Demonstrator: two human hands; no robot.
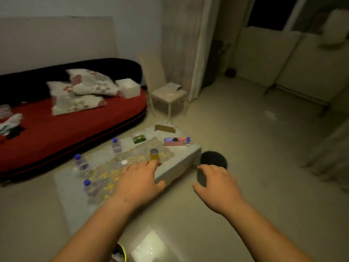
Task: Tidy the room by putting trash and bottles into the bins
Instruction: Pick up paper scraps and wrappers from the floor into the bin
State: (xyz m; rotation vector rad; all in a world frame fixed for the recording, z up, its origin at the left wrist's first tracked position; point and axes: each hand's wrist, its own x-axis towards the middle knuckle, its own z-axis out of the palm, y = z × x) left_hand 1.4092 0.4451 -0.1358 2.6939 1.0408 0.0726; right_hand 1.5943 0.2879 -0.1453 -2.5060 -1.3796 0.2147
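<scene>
Holding left hand point(138, 179) out over the table point(175, 167) at centre frame, fingers stretched and gripping nothing, tips lying at the foot of the jar point(154, 154); touching it or just short, not telling through the blur. Hovering right hand point(217, 183) above the near side of the bin point(214, 159), right of centre, fingers loosely bent and holding nothing.

Judging the tidying as far from finished. Waiting on the table: the jar, three bottles point(81, 162) toward the left, a green box point(139, 138), a packet point(176, 141) and cardboard point(164, 128) at the far end. Showing only a dark mouth on the bin, so not telling what is inside. Lying on the sofa point(66, 137) at far left, more crumpled bits, probably trash. Peeking in at the bottom edge, a yellow-rimmed thing point(120, 251), perhaps a second bin, too cropped to say.

Running diagonally between jar and bin, the table's right edge, with the bin standing on the floor just beside the corner, likely making for a short carry over that edge. Lying open at right and lower frame, plenty of floor. Crowding the table's left side, the sofa, with the bottles sitting near that edge and little room there.
</scene>
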